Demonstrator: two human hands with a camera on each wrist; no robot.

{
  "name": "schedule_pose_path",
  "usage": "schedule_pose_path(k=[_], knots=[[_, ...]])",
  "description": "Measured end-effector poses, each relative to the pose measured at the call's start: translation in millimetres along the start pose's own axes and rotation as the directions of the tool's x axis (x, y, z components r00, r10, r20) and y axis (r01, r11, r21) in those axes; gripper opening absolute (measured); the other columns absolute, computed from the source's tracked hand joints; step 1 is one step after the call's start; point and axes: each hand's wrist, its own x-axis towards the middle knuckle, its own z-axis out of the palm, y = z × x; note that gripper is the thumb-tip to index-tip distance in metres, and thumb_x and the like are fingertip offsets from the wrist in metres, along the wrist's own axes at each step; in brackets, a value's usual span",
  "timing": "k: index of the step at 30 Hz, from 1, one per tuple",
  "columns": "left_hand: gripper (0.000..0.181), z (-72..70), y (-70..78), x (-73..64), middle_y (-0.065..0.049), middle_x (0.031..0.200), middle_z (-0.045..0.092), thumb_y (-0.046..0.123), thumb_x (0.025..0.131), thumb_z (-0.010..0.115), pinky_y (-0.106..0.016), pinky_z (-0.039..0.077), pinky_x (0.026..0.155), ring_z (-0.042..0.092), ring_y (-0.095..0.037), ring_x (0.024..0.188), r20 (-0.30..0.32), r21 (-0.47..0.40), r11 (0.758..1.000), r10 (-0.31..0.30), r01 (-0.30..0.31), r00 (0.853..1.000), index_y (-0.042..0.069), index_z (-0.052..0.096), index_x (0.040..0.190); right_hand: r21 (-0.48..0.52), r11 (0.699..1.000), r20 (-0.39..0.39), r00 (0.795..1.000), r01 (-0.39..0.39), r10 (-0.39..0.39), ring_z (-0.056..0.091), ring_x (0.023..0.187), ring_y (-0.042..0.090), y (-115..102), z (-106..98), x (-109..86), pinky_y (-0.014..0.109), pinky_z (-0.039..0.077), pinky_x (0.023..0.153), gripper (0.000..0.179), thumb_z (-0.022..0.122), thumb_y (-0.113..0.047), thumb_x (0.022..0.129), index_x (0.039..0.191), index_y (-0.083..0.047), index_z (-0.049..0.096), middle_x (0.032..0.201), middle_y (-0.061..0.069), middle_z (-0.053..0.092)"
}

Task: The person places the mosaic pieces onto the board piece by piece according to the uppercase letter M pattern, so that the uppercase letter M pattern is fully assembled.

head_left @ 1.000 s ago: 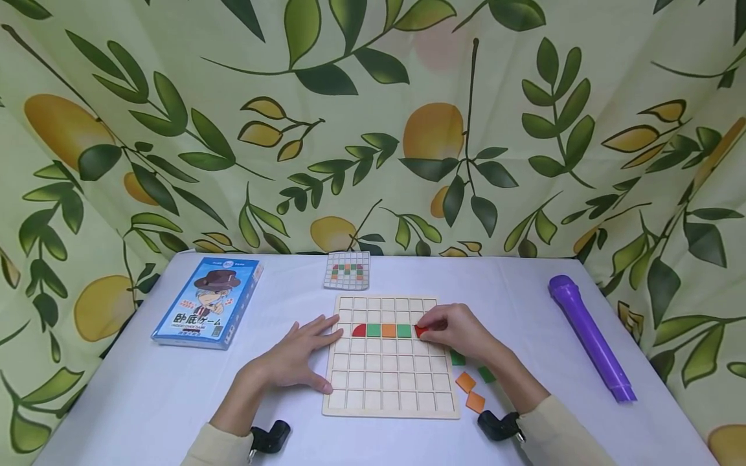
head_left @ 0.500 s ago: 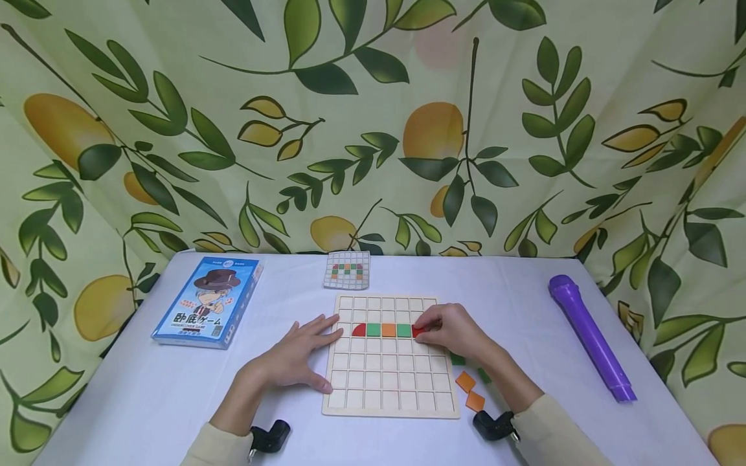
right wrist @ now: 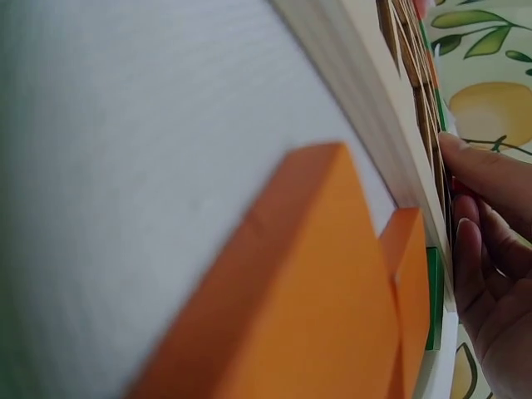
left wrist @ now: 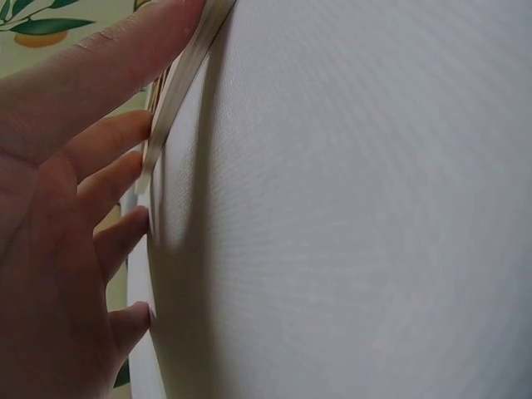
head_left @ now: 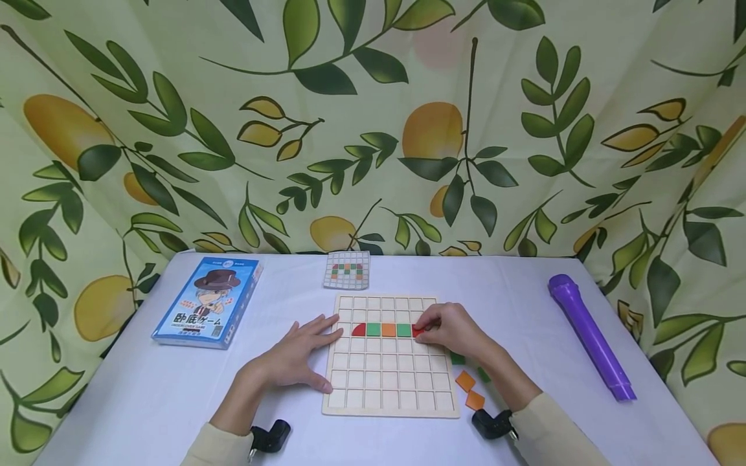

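Observation:
A wooden grid board [head_left: 390, 380] lies in the middle of the table. One of its upper rows holds a red rounded piece [head_left: 359, 330], a green tile [head_left: 373, 330], an orange tile [head_left: 388, 330] and another green tile [head_left: 404, 330]. At the right end of that row my right hand [head_left: 454, 330] pinches a red piece [head_left: 416, 331], mostly covered by the fingertips, down at the board. My left hand [head_left: 294, 356] rests with spread, straight fingers along the board's left edge, thumb and fingertips touching it; the left wrist view shows the thumb [left wrist: 125, 58] against the rim.
Orange tiles [head_left: 470, 390] and green tiles [head_left: 458, 358] lie right of the board, partly under the right forearm. A small pattern card [head_left: 346, 270] sits behind the board. A blue game box [head_left: 206, 303] is at left, a purple microphone-shaped tube [head_left: 591, 338] at right.
My right hand has shifted slightly left with the red piece, bringing it up against the green tile at the row's end. My left hand has stayed in place.

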Motion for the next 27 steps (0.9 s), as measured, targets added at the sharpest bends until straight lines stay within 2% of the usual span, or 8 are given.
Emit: schedule_pose_path(k=[12, 18, 27], knots=[[0.103, 1.1, -1.6, -0.4, -0.005, 0.171, 0.028, 0.041, 0.065, 0.094, -0.072, 0.004, 0.126, 0.016, -0.037, 0.161, -0.004, 0.000, 1.000, 0.014, -0.014, 1.000, 0.010, 0.048, 0.152, 0.016, 1.000, 0.007, 1.000, -0.019, 0.019, 0.062, 0.086, 0.010, 0.0, 1.1, -0.1, 0.017, 0.054, 0.074, 0.014, 0.088, -0.012, 0.078, 0.088, -0.016, 0.080, 0.092, -0.004, 0.076], [0.104, 1.0, -0.4, 0.6, -0.004, 0.171, 0.027, 0.042, 0.066, 0.094, -0.071, 0.003, 0.127, 0.015, -0.036, 0.161, -0.001, -0.002, 1.000, 0.008, -0.008, 1.000, 0.011, 0.047, 0.153, 0.033, 0.999, 0.037, 0.999, -0.031, 0.029, 0.062, 0.089, 0.012, 1.6, -2.8, -1.8, 0.018, 0.054, 0.078, 0.016, 0.088, -0.015, 0.078, 0.091, -0.020, 0.080, 0.096, -0.005, 0.075], [0.103, 2.0, -1.1, 1.4, -0.001, 0.172, 0.026, 0.042, 0.065, 0.094, -0.068, 0.003, 0.128, 0.014, -0.034, 0.162, 0.002, 0.007, 1.000, -0.017, 0.017, 1.000, 0.014, 0.047, 0.153, 0.116, 0.991, 0.077, 0.994, 0.072, -0.081, 0.062, 0.094, 0.015, 14.0, -15.8, -7.8, 0.019, 0.055, 0.078, 0.029, 0.088, -0.023, 0.080, 0.107, -0.020, 0.077, 0.109, -0.003, 0.074]])
